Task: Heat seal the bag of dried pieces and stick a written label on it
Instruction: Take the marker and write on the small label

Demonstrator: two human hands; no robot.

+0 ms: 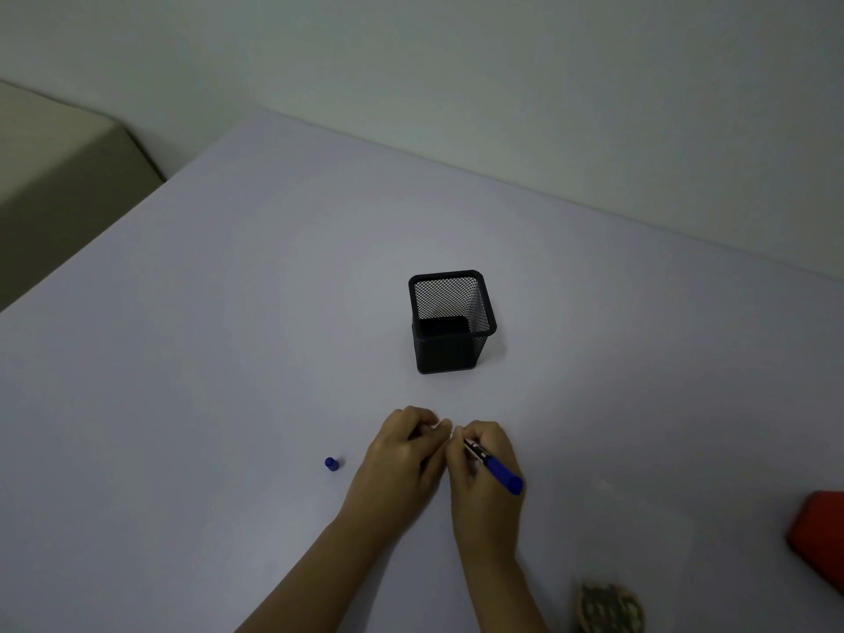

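My right hand (479, 454) grips a blue marker pen (500, 472), its tip pointing up-left and hidden by my fingers. My left hand (402, 450) is curled beside it, fingertips touching a small white label (445, 424) that barely shows between the two hands. The pen's blue cap (331, 463) stands on the table to the left of my left hand. A clear bag with brownish dried pieces (609, 607) lies at the bottom right, partly cut off by the frame edge.
A black mesh pen holder (452, 354) stands empty behind my hands on the pale table (228, 358). A red object (820, 536) lies at the right edge. The table's left edge drops to a beige surface (55, 175).
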